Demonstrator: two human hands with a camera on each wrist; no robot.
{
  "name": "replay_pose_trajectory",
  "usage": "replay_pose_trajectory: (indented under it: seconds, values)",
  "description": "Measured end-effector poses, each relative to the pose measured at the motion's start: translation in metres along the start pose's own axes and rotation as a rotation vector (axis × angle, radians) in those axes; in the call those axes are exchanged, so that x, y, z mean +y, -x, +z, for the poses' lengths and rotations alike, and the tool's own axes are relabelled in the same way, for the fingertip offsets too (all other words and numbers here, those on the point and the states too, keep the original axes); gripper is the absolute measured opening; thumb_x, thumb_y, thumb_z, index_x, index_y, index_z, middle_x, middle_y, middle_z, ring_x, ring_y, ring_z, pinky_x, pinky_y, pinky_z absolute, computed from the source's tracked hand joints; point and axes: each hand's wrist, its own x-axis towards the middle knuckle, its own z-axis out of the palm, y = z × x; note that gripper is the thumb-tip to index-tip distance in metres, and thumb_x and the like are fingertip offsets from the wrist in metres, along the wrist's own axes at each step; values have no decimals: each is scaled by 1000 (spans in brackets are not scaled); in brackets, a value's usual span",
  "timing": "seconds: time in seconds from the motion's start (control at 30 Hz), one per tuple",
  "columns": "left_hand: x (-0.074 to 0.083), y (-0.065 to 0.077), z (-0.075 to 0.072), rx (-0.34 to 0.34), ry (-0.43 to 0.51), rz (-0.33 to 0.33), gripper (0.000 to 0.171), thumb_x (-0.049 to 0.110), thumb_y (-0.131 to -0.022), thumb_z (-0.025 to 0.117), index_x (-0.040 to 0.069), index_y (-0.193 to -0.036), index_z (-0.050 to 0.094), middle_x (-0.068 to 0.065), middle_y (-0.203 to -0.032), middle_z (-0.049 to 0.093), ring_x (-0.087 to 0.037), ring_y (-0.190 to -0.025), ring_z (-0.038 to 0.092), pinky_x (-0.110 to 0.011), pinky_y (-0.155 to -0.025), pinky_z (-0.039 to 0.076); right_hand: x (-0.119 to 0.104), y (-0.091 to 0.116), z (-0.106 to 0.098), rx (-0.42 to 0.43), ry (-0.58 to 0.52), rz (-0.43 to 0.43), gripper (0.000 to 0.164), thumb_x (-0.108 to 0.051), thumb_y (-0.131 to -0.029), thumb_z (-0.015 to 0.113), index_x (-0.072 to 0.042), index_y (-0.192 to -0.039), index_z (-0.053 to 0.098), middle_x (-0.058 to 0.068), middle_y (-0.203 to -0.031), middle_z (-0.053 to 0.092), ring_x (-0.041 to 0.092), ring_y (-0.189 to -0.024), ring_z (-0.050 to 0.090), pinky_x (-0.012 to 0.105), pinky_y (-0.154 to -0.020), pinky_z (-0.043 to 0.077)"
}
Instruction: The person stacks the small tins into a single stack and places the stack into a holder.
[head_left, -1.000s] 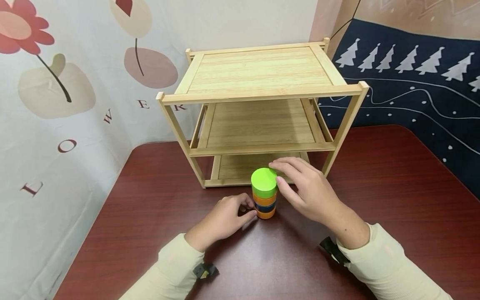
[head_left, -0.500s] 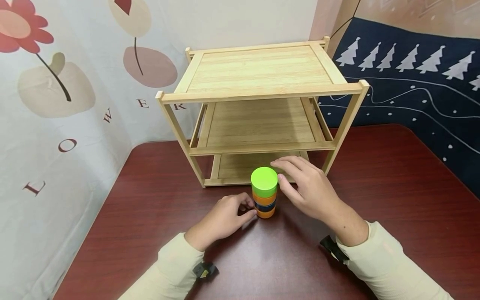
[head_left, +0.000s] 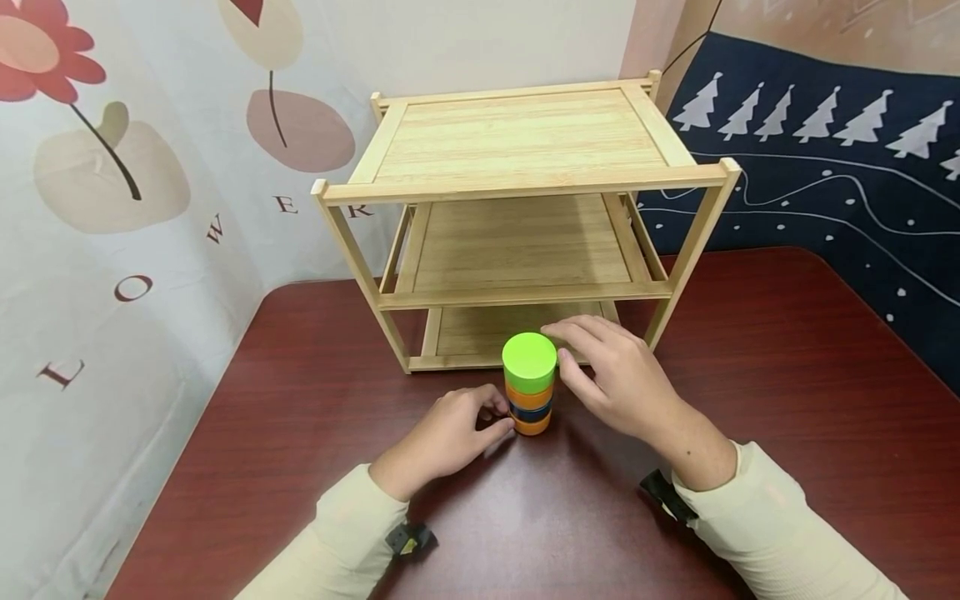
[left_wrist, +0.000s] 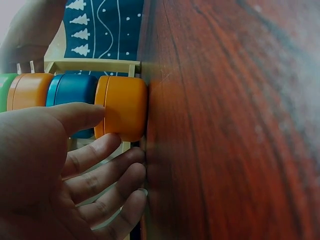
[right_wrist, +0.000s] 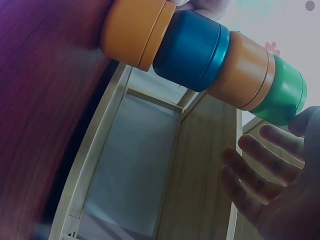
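A stack of small round lidded containers stands upright on the table in front of the shelf. From the bottom up they are an orange container [head_left: 532, 427], a dark blue container [right_wrist: 192, 50], another orange container [right_wrist: 243, 72] and a bright green container [head_left: 529, 362]. My left hand [head_left: 450, 433] is at the left of the base, its thumb and index fingertips at the bottom orange one, the other fingers loosely bent. To the right of the green one is my right hand [head_left: 626, 383], fingers spread and relaxed, thumb tip at its edge; whether it touches I cannot tell.
Just behind the stack stands a three-tier wooden shelf [head_left: 525, 187] on the dark red table [head_left: 300, 375]. A white printed cloth [head_left: 180, 250] hangs at the left and a navy cloth with white trees [head_left: 810, 183] at the right. Each wrist wears a black strap [head_left: 667, 497].
The stack and both hands stay almost where they were. The right thumb has drawn back slightly from the green container's edge; the head view tilts very slightly.
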Motion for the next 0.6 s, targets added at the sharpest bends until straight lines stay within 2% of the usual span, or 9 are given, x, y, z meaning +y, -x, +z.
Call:
replay_pose_trajectory:
  seconds: [0.6]
  values:
    - [-1,0,0,1,-1,5,11,27,-94,69,16,-97,67,7,-90,69,-5,-84,63,-27,-77,52,-2,1,3,-15,21,-6,29,-10,-88,63,-9,-116,69,5,-110,72,22,-103,69,44,-86,56]
